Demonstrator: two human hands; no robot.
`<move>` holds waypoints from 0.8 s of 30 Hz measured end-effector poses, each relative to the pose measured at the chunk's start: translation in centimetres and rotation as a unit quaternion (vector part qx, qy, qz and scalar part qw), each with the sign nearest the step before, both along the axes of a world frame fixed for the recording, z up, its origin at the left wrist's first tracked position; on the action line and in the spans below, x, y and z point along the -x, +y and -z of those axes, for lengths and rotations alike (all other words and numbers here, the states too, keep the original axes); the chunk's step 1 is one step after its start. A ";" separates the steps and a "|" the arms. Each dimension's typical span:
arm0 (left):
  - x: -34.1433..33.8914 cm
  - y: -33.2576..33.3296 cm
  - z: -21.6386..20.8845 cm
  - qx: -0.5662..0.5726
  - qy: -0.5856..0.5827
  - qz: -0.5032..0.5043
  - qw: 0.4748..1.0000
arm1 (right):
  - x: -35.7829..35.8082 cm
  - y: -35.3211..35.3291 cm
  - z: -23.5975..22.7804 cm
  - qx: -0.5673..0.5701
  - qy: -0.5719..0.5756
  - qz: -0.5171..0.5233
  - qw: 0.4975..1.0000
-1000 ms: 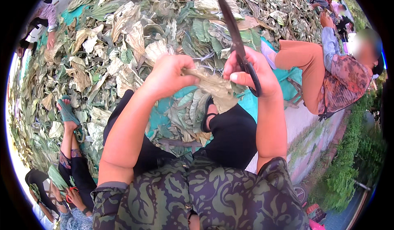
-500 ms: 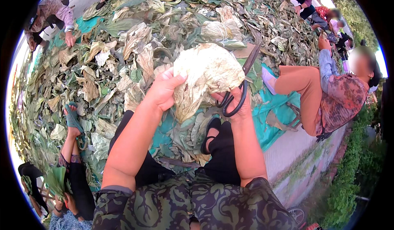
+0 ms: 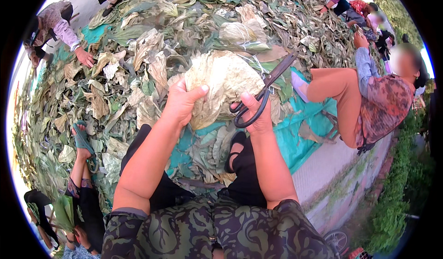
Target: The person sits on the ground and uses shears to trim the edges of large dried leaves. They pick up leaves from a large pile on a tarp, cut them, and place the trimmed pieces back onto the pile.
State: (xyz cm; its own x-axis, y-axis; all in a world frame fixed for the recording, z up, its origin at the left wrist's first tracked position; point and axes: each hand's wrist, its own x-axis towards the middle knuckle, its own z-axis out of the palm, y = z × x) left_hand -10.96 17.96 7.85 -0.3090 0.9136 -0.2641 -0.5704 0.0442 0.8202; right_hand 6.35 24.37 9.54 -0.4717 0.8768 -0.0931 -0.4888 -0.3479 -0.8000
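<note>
One bare left hand (image 3: pixel 179 103), one bare right hand (image 3: pixel 259 117) – one pair of black metal scissors (image 3: pixel 279 69), one broad pale-tan dried leaf (image 3: pixel 226 76), one lavender shoe (image 3: pixel 300 86) toward the green plastic tarp (image 3: pixel 291 141)'s right edge – loose grey-green leaves (image 3: pixel 55 116) beyond counting

The left hand (image 3: pixel 182 101) grips a large, pale dried leaf (image 3: pixel 226 81) at its left edge, thumb on top. The right hand (image 3: pixel 259 116) holds black-handled scissors (image 3: pixel 277 74), blades directed up and to the right; its thumb lies at the leaf's lower right edge. Dried leaves (image 3: pixel 99 97) cover a teal tarp (image 3: pixel 288 150). At right, a co-worker in orange trousers (image 3: pixel 337 84) sits beside the tarp. At upper left, a co-worker's hand (image 3: pixel 84 57) reaches down to the dried leaves.
</note>
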 end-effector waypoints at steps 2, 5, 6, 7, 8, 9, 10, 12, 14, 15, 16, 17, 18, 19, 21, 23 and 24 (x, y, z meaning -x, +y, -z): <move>-0.1 0.0 0.1 0.007 -0.024 -0.010 1.000 | -0.1 -0.1 0.5 -0.023 -0.055 0.003 0.998; -0.2 -0.1 -0.7 0.005 -0.093 0.021 0.995 | 0.0 -0.2 0.8 -0.033 -0.116 0.037 0.992; -0.2 -0.3 -1.1 0.003 -0.122 0.040 0.992 | 0.1 -0.3 0.8 -0.026 -0.119 0.051 0.991; -0.2 -0.4 -1.4 0.011 -0.133 0.067 0.989 | 0.1 -0.3 0.7 -0.020 -0.122 0.066 0.990; -0.2 -0.6 -1.7 0.019 -0.144 0.095 0.985 | 0.2 -0.3 0.7 -0.038 -0.104 0.073 0.991; -0.2 -0.8 -1.8 0.028 -0.154 0.120 0.980 | 0.5 -0.1 0.7 -0.054 -0.085 0.079 0.992; -0.4 -1.0 -1.7 0.003 -0.152 0.134 0.979 | 0.7 -0.1 0.8 -0.071 -0.066 0.084 0.992; -0.8 -1.4 -1.1 0.009 -0.178 0.146 0.973 | 0.7 -0.1 0.6 -0.060 -0.057 0.073 0.994; -0.9 -1.5 -0.7 0.006 -0.183 0.150 0.972 | 0.7 -0.1 0.6 -0.058 -0.061 0.067 0.994; -0.6 -1.5 -0.7 0.027 -0.165 0.136 0.976 | 0.7 0.0 0.7 -0.061 -0.068 0.069 0.993; -0.2 -1.3 -0.8 0.048 -0.147 0.122 0.980 | 0.6 0.0 0.8 -0.064 -0.075 0.071 0.993; 0.1 -1.2 -0.8 0.068 -0.129 0.108 0.983 | 0.4 -0.1 0.8 -0.058 -0.085 0.066 0.993; 0.1 -1.2 -0.5 0.026 -0.078 0.089 0.993 | 0.3 -0.1 0.7 -0.052 -0.094 0.059 0.992; 0.1 -1.3 -0.4 0.019 -0.077 0.083 0.993 | 0.3 -0.1 0.7 -0.046 -0.104 0.052 0.992; -0.1 -1.4 -0.3 0.004 -0.075 0.074 0.994 | 0.5 -0.3 0.7 -0.052 -0.101 0.061 0.992; -0.2 -1.5 -0.5 -0.003 -0.108 0.085 0.991 | 0.8 -0.5 0.5 -0.064 -0.090 0.071 0.991; -0.2 -1.7 -1.2 -0.001 -0.136 0.090 0.987 | 1.0 -0.6 0.5 -0.070 -0.078 0.075 0.992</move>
State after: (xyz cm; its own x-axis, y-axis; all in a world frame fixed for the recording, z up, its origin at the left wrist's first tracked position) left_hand -10.74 16.23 9.04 -0.0603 0.9480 -0.3124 -0.7526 0.1624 0.6381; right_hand 5.31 23.80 9.08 -0.3252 0.9453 -0.0266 -0.3930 -0.1607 -0.9054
